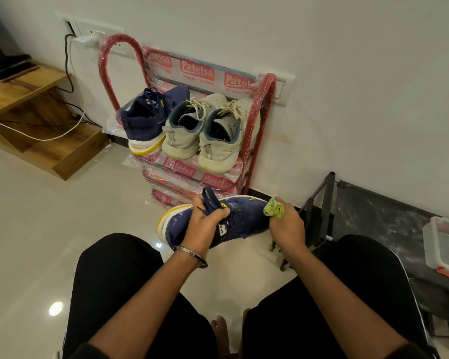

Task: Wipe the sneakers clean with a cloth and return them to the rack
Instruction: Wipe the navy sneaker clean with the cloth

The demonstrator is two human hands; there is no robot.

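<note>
At far left we note a stepped wooden shelf unit against the wall, with cables trailing across it. Next, we see the red tubular shoe rack still wrapped in printed plastic, whose top tier carries, from left to right, a navy knit sneaker with white and yellow sole and a pair of pale grey lace-up sneakers, all with heels toward us. Below and in front of the rack, held above the glossy tiled floor, is the matching navy sneaker, lying on its side with its toe pointing right. The left hand grasps it, fingers curled over the laces and tongue. The right hand is clenched round a bunched yellow-green cloth, which touches the toe end of the shoe. We judge the step in hand to be wiping the second navy sneaker, at its toe. The next move, in our estimate, calls for the left hand to keep the shoe steady or turn it while the cloth is drawn along the upper and sole edge; placing it in the gap beside its partner would follow. At far right stand a dark folding frame and a clear plastic lidded box.
</note>
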